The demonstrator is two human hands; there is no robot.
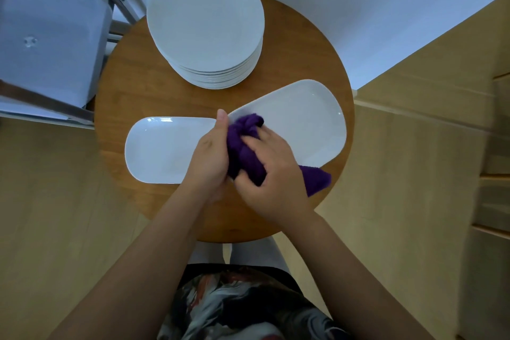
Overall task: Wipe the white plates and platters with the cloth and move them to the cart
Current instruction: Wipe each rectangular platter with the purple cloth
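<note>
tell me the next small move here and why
Probably press the purple cloth down onto the right platter and start wiping. Both the left hand and right hand hold the bunched cloth just above it, and no dish looks lifted.

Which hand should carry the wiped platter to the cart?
Left, probably. The cart stands on the left side, and the right hand grips most of the purple cloth; the left hand only steadies it.
</note>
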